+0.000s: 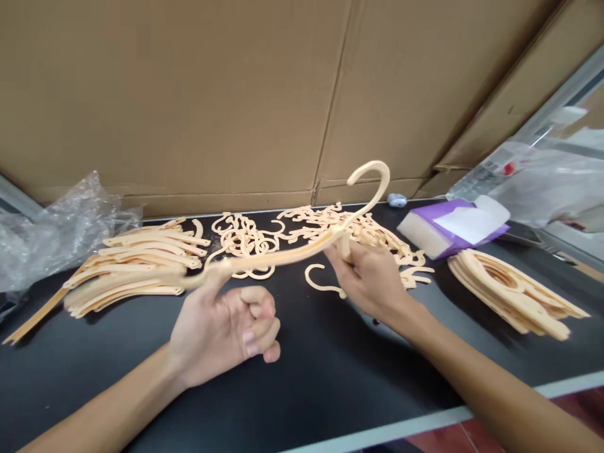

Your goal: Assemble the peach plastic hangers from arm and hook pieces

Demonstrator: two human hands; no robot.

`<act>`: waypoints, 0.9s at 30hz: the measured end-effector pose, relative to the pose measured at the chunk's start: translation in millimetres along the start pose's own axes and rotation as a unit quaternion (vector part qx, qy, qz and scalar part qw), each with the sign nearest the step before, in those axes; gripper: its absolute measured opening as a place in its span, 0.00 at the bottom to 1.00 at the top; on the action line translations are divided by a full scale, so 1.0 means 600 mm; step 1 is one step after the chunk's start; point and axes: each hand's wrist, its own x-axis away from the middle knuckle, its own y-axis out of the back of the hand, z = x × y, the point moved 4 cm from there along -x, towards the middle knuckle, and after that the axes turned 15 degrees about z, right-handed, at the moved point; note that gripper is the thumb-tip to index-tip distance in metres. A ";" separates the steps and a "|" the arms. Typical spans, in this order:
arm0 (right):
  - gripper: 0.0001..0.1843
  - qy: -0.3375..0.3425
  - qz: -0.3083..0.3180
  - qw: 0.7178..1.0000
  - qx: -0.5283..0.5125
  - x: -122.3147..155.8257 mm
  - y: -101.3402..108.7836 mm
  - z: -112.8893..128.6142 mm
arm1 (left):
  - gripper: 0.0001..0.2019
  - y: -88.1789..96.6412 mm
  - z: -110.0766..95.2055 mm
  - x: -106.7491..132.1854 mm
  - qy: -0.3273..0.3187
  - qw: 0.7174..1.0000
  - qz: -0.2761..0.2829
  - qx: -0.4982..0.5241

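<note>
My right hand [372, 277] grips a cream plastic folding clothes hanger [278, 257] near its centre joint, with the hook [384, 182] standing up above. One long arm of the hanger stretches to the left and blurs toward its tip. My left hand [226, 327] is below that arm, palm turned up and fingers curled in with nothing visible in them. Its raised thumb touches the hanger arm from beneath. My right fingers partly hide the joint. A loose hook [323, 288] lies on the table beside my right hand.
Hanger arms [146, 258] are stacked at left, with loose hooks [248, 239] and small joint pieces [372, 229] behind. Folded hangers [509, 289] lie at right by a purple tissue pack [429, 223]. Clear plastic wrap [70, 220] and cardboard [189, 94] border the black table [306, 402].
</note>
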 end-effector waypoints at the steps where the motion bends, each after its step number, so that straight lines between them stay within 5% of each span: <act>1: 0.23 -0.023 0.003 1.000 -0.008 0.000 -0.001 -0.001 | 0.32 0.006 0.002 -0.001 -0.013 1.000 -0.011 0.002; 6: 0.19 -0.066 0.105 0.991 -0.046 0.005 -0.018 0.011 | 0.15 0.015 0.022 0.001 -0.038 0.983 -0.034 -0.177; 8: 0.15 -0.057 0.163 0.983 -0.054 0.012 -0.028 0.026 | 0.09 0.005 0.026 0.008 -0.054 0.920 -0.058 -0.384; 9: 0.13 -0.049 0.189 0.979 -0.055 0.016 -0.033 0.035 | 0.06 -0.006 0.025 0.012 -0.089 0.850 -0.069 -0.514; 11: 0.12 -0.029 0.229 0.972 -0.051 0.027 -0.041 0.053 | 0.04 -0.036 0.026 0.022 -0.176 0.641 -0.072 -0.744; 13: 0.11 -0.011 0.252 0.967 -0.047 0.036 -0.045 0.066 | 0.08 -0.059 0.032 0.030 -0.237 0.448 -0.070 -0.859; 15: 0.10 -0.002 0.264 0.963 -0.049 0.041 -0.048 0.072 | 0.10 -0.067 0.031 0.034 -0.254 0.360 -0.091 -0.893; 20: 0.11 0.000 0.290 0.957 -0.029 0.042 -0.054 0.068 | 0.14 -0.072 0.020 0.043 -0.257 0.357 -0.092 -0.893; 22: 0.11 0.000 0.296 0.955 -0.022 0.041 -0.056 0.067 | 0.13 -0.077 0.019 0.044 -0.264 0.335 -0.082 -0.901; 25: 0.11 0.005 0.310 0.950 -0.031 0.043 -0.061 0.072 | 0.14 -0.076 0.008 0.040 -0.251 0.270 -0.168 -0.914; 27: 0.12 0.012 0.308 0.950 -0.040 0.045 -0.063 0.076 | 0.15 -0.066 0.000 0.033 -0.206 0.263 -0.214 -0.918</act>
